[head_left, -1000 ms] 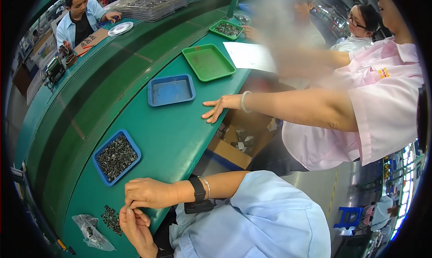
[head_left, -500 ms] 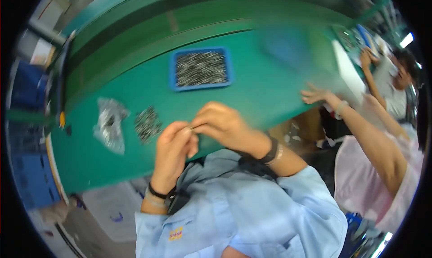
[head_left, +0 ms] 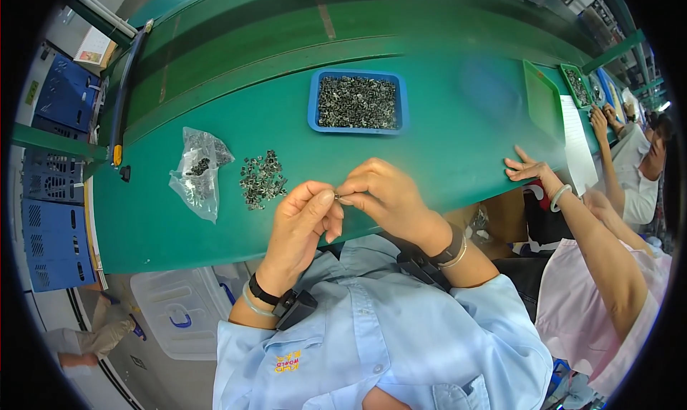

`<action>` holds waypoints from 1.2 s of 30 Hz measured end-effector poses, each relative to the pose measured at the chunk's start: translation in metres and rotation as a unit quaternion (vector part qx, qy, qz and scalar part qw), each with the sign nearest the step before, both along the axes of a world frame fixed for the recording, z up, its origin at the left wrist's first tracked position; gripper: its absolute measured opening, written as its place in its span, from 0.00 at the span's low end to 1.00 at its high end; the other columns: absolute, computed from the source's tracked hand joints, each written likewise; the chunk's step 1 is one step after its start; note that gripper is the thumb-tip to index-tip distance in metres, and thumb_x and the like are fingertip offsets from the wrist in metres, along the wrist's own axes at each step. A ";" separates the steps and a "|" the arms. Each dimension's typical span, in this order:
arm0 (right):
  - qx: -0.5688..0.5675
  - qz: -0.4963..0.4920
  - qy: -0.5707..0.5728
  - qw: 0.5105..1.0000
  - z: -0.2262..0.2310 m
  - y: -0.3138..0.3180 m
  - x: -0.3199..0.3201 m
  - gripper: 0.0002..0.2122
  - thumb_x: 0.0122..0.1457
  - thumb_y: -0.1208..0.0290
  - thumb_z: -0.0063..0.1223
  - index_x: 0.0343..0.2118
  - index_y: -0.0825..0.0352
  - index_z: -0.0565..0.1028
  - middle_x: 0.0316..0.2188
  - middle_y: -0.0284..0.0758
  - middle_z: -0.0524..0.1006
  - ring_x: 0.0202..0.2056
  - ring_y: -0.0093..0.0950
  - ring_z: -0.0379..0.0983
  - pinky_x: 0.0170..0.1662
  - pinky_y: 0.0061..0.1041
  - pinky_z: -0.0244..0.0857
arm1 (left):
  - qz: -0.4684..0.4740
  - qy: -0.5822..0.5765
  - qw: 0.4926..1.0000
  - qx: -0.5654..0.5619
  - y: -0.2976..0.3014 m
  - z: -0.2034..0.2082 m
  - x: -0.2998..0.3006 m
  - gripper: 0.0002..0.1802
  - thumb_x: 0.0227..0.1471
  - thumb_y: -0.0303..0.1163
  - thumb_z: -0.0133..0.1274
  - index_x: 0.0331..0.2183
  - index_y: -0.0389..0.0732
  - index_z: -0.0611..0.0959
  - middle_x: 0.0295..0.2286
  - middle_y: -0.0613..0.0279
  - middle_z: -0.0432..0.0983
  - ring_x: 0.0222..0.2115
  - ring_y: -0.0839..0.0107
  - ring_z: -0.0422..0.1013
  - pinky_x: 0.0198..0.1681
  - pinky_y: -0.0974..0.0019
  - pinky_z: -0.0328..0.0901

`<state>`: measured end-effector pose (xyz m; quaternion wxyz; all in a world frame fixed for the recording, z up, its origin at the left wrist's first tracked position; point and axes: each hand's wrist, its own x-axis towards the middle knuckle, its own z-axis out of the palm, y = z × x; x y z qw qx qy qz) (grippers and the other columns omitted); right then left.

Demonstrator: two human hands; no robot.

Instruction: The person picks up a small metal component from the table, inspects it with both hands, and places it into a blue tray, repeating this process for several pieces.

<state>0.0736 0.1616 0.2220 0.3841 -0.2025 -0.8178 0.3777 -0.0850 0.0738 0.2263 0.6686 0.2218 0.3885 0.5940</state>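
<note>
1. Small dark part (head_left: 337, 196): pinched between both hands, over the green tabletop (head_left: 161, 242) near its front edge; exact form too small to tell.
2. Left hand (head_left: 304, 213): closed at thumb and forefinger on the part, loosely curled in the remaining fingers.
3. Right hand (head_left: 392, 201): closed at the fingertips on the opposite side of the same part.
4. Step in hand, as judged: close two-handed work on one piece; inspection or fitting not distinguishable.
5. Next move, as judged: in need of a light, steady pinch from both sides, without slip.
6. Loose pile (head_left: 262, 180) of small dark pieces: just left of the left hand; clear plastic bag (head_left: 205, 194) with dark pieces inside, farther left.
7. Blue tray (head_left: 313, 101): beyond the hands, filled with small pieces.
8. Co-worker's hand (head_left: 527, 169): spread at the tabletop's edge, well to the right, near a white sheet (head_left: 578, 145).
</note>
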 end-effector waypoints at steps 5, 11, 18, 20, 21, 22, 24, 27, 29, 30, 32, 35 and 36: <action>-0.001 -0.012 0.015 1.000 -0.005 -0.001 0.000 0.06 0.49 0.76 0.60 0.31 0.64 0.77 0.30 0.32 0.75 0.33 0.29 0.72 0.35 0.26 0.67 | -0.009 -0.004 1.000 0.008 0.004 -0.005 0.001 0.08 0.57 0.33 0.50 0.34 0.38 0.75 0.23 0.64 0.73 0.19 0.77 0.67 0.19 0.76 0.60; -0.035 -0.015 0.034 0.999 -0.006 -0.006 -0.002 0.07 0.49 0.77 0.59 0.32 0.63 0.76 0.30 0.31 0.75 0.33 0.29 0.72 0.35 0.26 0.66 | 0.000 -0.080 0.996 0.037 0.005 -0.015 0.006 0.07 0.57 0.33 0.51 0.31 0.40 0.74 0.21 0.63 0.73 0.17 0.76 0.66 0.19 0.74 0.59; -0.051 -0.019 0.030 0.998 -0.006 -0.010 -0.004 0.07 0.49 0.78 0.59 0.31 0.63 0.76 0.30 0.31 0.75 0.33 0.29 0.72 0.34 0.26 0.66 | 0.012 -0.099 0.993 0.071 0.004 -0.017 0.007 0.07 0.57 0.32 0.51 0.31 0.40 0.74 0.20 0.63 0.72 0.17 0.77 0.66 0.20 0.75 0.60; -0.042 -0.023 0.026 0.999 -0.008 -0.008 -0.003 0.07 0.49 0.78 0.59 0.31 0.63 0.75 0.30 0.32 0.75 0.33 0.29 0.72 0.34 0.26 0.66 | 0.008 -0.044 0.997 0.055 0.005 -0.015 0.004 0.06 0.57 0.32 0.50 0.31 0.40 0.74 0.20 0.64 0.72 0.17 0.77 0.66 0.20 0.75 0.60; -0.002 -0.026 0.016 1.000 -0.008 -0.005 -0.003 0.07 0.49 0.78 0.59 0.31 0.64 0.75 0.30 0.32 0.75 0.33 0.29 0.72 0.34 0.26 0.66 | 0.008 -0.044 0.998 0.054 0.005 -0.014 0.003 0.06 0.57 0.32 0.50 0.31 0.40 0.74 0.20 0.64 0.72 0.17 0.77 0.66 0.20 0.75 0.60; 0.039 -0.028 0.006 0.999 -0.008 -0.002 -0.003 0.07 0.49 0.78 0.59 0.31 0.64 0.75 0.29 0.32 0.75 0.33 0.29 0.72 0.34 0.26 0.66 | 0.013 -0.002 0.999 0.037 0.005 -0.011 0.002 0.06 0.57 0.32 0.50 0.31 0.40 0.74 0.20 0.64 0.72 0.17 0.77 0.66 0.20 0.75 0.60; 0.079 -0.029 -0.004 0.996 -0.007 0.001 -0.003 0.07 0.49 0.78 0.59 0.31 0.64 0.75 0.29 0.32 0.75 0.32 0.29 0.72 0.34 0.25 0.66 | 0.024 0.082 0.996 0.001 0.005 -0.005 0.001 0.07 0.58 0.32 0.49 0.32 0.39 0.74 0.20 0.64 0.72 0.17 0.77 0.66 0.20 0.75 0.60; 0.067 -0.019 0.023 0.997 -0.003 0.003 -0.003 0.07 0.49 0.79 0.59 0.31 0.65 0.75 0.29 0.33 0.76 0.31 0.29 0.72 0.33 0.25 0.66 | 0.025 0.042 0.999 0.014 0.004 0.004 0.002 0.07 0.58 0.33 0.49 0.32 0.39 0.74 0.20 0.64 0.72 0.17 0.77 0.65 0.20 0.75 0.60; 0.031 -0.010 0.042 0.999 -0.002 0.001 -0.004 0.07 0.49 0.79 0.59 0.31 0.65 0.75 0.29 0.33 0.76 0.31 0.29 0.73 0.33 0.26 0.67 | 0.027 0.021 0.999 0.021 0.003 0.005 0.001 0.07 0.58 0.33 0.49 0.32 0.39 0.74 0.20 0.64 0.71 0.17 0.77 0.65 0.20 0.75 0.60; -0.006 -0.003 0.060 0.998 -0.002 0.000 -0.005 0.07 0.49 0.79 0.59 0.32 0.65 0.75 0.29 0.33 0.76 0.31 0.29 0.73 0.33 0.26 0.67 | 0.016 -0.019 0.999 0.029 0.003 0.004 0.001 0.07 0.58 0.33 0.49 0.33 0.39 0.74 0.20 0.64 0.71 0.17 0.76 0.65 0.20 0.74 0.59; -0.043 0.004 0.079 0.996 -0.003 -0.002 -0.006 0.07 0.49 0.79 0.59 0.32 0.65 0.75 0.28 0.33 0.76 0.31 0.30 0.73 0.33 0.27 0.68 | -0.008 -0.098 0.994 0.044 0.002 0.000 0.002 0.08 0.58 0.34 0.49 0.33 0.40 0.74 0.20 0.63 0.71 0.17 0.76 0.65 0.19 0.73 0.59; -0.070 0.012 0.099 0.993 -0.005 -0.005 -0.007 0.06 0.49 0.79 0.59 0.31 0.65 0.76 0.28 0.32 0.76 0.31 0.29 0.74 0.33 0.27 0.68 | -0.014 -0.131 0.990 0.051 0.003 -0.009 0.003 0.08 0.57 0.35 0.50 0.34 0.40 0.74 0.21 0.65 0.71 0.16 0.75 0.64 0.18 0.72 0.57; -0.071 0.013 0.098 0.993 -0.005 -0.005 -0.008 0.06 0.49 0.79 0.59 0.31 0.65 0.76 0.28 0.32 0.76 0.31 0.29 0.74 0.33 0.27 0.68 | -0.017 -0.148 0.987 0.054 0.002 -0.010 0.003 0.09 0.56 0.36 0.51 0.34 0.40 0.74 0.21 0.65 0.71 0.16 0.75 0.64 0.18 0.72 0.57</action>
